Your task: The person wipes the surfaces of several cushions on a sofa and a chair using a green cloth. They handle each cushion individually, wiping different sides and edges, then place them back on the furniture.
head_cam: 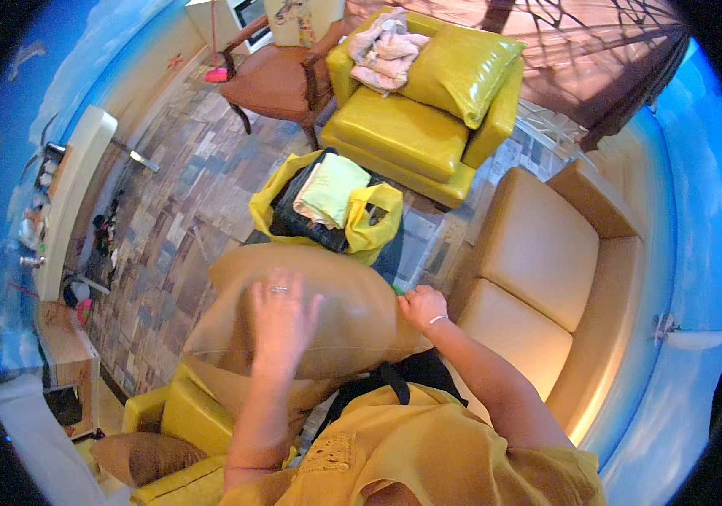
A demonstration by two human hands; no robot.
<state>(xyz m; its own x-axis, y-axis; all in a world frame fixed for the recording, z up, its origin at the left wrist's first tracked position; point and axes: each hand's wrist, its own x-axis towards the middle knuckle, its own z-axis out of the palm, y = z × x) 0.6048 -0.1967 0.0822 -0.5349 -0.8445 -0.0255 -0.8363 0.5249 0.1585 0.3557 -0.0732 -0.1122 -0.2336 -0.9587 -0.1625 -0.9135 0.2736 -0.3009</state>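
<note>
A large tan leather-like cushion (342, 310) is before me, above a yellow-green armchair seat. My left hand (285, 316) lies over its upper face with the fingers spread; it is slightly blurred and wears a ring. At the cushion's right side, my right hand (424, 308) has its fingers curled on the edge, and a bracelet circles that wrist. A small green thing (398, 290) shows at the right fingertips; what it is and whether it is held, I cannot tell. Beyond the cushion stands a yellow bag (370, 243) holding black plastic and folded pale cloth (334, 190).
A tan sofa (532, 234) runs along the right. Ahead are a glossy yellow-green armchair (399, 129) with a crumpled pink cloth (389, 54) and a brown wooden-armed chair (272, 82). A cream shelf (79, 190) lines the left wall. A brown cushion (146, 456) lies lower left.
</note>
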